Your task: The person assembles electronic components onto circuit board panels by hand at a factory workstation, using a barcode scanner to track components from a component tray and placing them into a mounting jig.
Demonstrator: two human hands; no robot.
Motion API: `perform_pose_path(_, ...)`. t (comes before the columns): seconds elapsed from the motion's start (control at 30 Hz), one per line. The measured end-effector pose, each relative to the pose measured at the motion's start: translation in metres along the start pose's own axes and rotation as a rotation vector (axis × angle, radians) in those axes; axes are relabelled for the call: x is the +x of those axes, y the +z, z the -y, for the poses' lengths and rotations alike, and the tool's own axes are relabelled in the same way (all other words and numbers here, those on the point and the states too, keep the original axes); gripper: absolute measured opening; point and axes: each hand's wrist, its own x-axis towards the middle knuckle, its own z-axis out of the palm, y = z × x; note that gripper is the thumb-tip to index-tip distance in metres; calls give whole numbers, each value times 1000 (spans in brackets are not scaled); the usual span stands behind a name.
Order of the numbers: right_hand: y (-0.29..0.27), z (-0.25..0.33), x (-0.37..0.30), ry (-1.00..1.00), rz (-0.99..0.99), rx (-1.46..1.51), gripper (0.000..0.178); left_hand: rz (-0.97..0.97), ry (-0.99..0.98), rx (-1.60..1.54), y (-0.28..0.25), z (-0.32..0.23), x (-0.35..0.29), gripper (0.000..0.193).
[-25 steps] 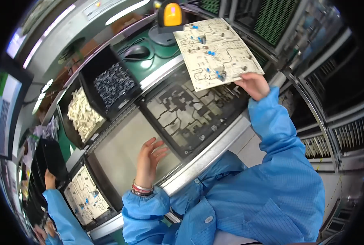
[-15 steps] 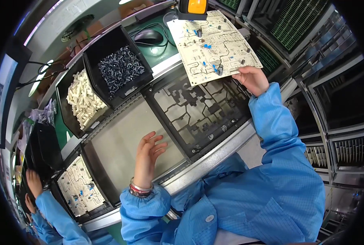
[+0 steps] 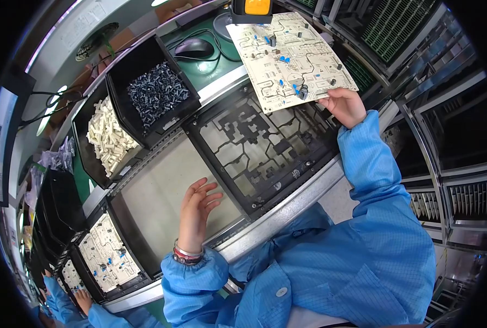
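Hands are working apart: the left hand (image 3: pixel 197 210) is hovering with fingers spread over the bare surface (image 3: pixel 161 186) at lower centre, while the right hand (image 3: pixel 346 105) is pinching the circuit board (image 3: pixel 290 57) by its lower corner at upper right. Gripping only the edge seems wise. This board is pale, carrying blue and dark parts, above the black frame (image 3: pixel 260 147).

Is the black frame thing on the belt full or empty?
Empty. The black frame shows bare cut-outs with no board in it; the right hand holds the circuit board above its far edge.
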Motion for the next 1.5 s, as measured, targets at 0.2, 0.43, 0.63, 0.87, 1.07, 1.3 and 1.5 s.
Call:
perform_pose_path(0.2,-23,13,-38,-49,101,175,68,-216,299,53,-5,6,-2,40)
perform_pose_path(0.43,-37,32,-48,189,-40,114,66,142,338,-127,28,-24,-11,45)
perform_pose_path(0.63,-16,20,-13,338,-377,-216,54,114,170,-111,45,-3,-19,64)
perform_pose_path(0.87,-3,6,1,250,157,-437,69,97,-25,431,40,-9,-32,66)
perform_pose_path(1.07,-2,-4,-3,185,51,-473,75,-87,198,588,27,-20,-40,53)
perform_pose_path(1.3,7,-8,-9,158,33,-549,73,-58,462,731,26,-13,-34,37)
perform_pose_path(1.5,12,-11,-7,136,36,-644,72,51,660,973,26,-8,-28,30)
